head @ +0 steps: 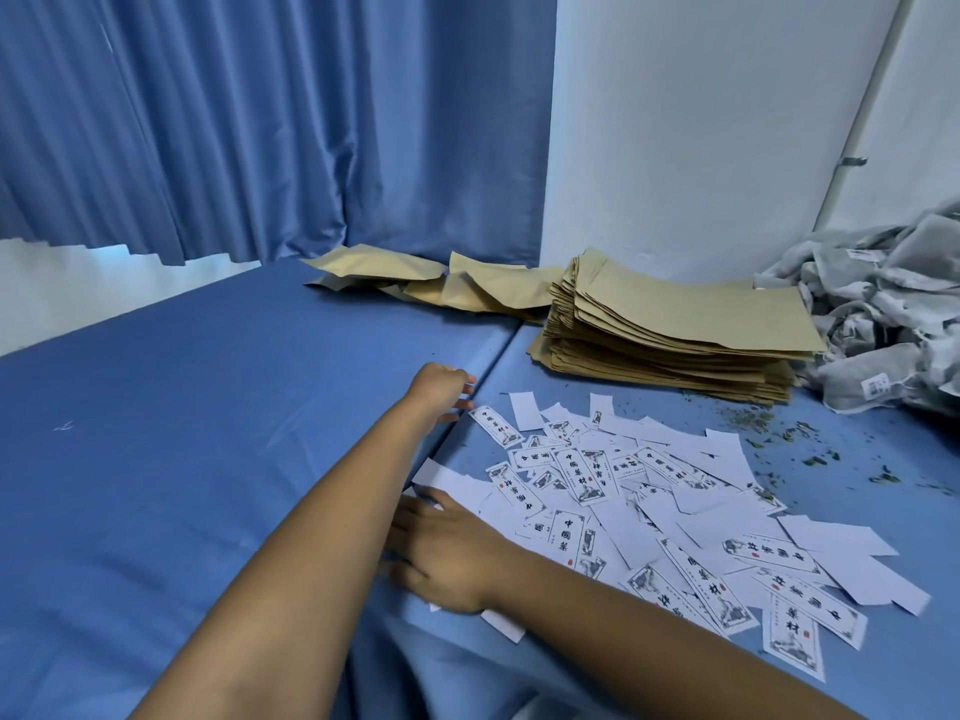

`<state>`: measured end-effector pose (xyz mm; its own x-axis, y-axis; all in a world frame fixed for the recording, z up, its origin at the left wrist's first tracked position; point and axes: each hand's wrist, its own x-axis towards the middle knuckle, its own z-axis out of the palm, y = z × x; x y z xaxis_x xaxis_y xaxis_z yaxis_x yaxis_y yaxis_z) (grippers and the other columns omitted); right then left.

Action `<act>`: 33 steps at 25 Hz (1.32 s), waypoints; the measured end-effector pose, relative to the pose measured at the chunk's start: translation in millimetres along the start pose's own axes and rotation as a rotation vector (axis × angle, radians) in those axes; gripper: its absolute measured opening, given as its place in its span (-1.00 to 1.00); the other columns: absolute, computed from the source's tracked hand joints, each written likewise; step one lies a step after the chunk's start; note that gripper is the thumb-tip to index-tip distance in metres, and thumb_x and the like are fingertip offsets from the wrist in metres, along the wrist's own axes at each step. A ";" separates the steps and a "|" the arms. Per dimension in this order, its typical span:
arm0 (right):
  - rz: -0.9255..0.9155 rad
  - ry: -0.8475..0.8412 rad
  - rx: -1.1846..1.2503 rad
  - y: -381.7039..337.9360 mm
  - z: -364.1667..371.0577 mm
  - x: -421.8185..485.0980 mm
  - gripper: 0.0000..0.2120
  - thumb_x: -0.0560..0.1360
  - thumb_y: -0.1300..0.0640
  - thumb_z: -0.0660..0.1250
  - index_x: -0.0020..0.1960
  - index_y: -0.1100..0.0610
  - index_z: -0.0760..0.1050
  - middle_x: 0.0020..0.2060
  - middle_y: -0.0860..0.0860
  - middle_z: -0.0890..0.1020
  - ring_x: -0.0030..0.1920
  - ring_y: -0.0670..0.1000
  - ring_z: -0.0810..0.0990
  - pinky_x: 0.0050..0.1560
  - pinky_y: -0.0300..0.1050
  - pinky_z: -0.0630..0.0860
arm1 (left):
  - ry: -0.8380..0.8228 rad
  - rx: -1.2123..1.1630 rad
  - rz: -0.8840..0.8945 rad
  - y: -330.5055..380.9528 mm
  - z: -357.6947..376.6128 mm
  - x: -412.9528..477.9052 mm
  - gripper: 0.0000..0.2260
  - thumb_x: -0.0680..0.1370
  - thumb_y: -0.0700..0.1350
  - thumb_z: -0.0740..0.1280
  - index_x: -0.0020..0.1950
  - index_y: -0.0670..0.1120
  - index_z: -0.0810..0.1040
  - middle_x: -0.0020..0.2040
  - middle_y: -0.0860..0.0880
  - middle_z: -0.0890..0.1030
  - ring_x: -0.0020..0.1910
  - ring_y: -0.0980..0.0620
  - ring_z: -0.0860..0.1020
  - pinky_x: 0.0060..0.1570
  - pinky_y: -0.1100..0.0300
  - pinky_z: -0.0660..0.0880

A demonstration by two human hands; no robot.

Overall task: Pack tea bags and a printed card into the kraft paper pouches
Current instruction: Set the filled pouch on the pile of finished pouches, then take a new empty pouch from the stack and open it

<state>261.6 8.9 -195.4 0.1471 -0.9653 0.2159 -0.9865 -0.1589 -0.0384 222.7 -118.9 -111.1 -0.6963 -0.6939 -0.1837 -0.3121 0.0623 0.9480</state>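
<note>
A loose heap of printed cards [660, 506], some face up and some blank side up, lies spread over the blue surface. My left hand [441, 394] reaches out at the heap's far left edge, its straight fingers next to one printed card [496, 426]. My right hand [447, 550] lies flat on the near left edge of the heap, fingers spread and pointing left. A tall stack of flat kraft pouches [675, 335] stands behind the cards. Grey tea bags [883, 314] are piled at the far right.
A few puffed kraft pouches [426, 283] lie at the back by the blue curtain [260, 127]. Loose tea crumbs [810, 444] are scattered right of the cards. A seam [493, 361] runs between two blue-covered surfaces. A white wall [701, 122] closes the back right.
</note>
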 end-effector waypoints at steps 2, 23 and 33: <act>0.038 -0.037 0.036 16.9 0.5 -4.1 -0.58 0.62 0.09 0.08 0.46 0.13 0.25 0.46 0.07 0.28 0.48 0.02 0.14 0.49 0.00 -0.03 | 0.039 0.080 0.098 -8.1 -0.9 -0.1 -0.79 0.61 -0.20 0.13 0.06 -0.18 0.56 -0.02 -0.11 0.57 -0.17 -0.03 0.55 -0.20 0.20 0.44; 0.664 -0.174 -0.025 97.6 -51.5 -131.4 -0.14 0.52 -0.35 0.00 0.55 0.21 -0.18 0.55 0.13 -0.10 0.54 0.03 -0.16 0.52 -0.02 -0.17 | -0.164 0.619 0.475 -58.7 120.2 -41.1 -0.57 0.68 -0.04 0.02 0.52 -0.16 0.16 0.53 -0.13 0.18 0.51 -0.03 0.13 0.47 0.14 0.06; 1.315 -0.145 0.016 127.8 -53.8 -225.9 -0.08 0.44 -0.47 -0.20 0.56 0.14 -0.19 0.53 0.18 -0.18 0.51 0.25 -0.22 0.41 0.36 -0.20 | 0.008 0.959 0.341 -48.2 180.2 -36.5 -0.41 0.64 0.18 -0.08 0.56 -0.15 0.05 0.54 -0.27 0.05 0.53 -0.19 -0.02 0.50 -0.02 -0.09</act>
<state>98.4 217.9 -196.6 -0.9052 -0.4140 -0.0965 -0.3981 0.9052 -0.1491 146.7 32.6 -196.9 -0.8418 -0.5362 0.0622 -0.4869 0.8040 0.3413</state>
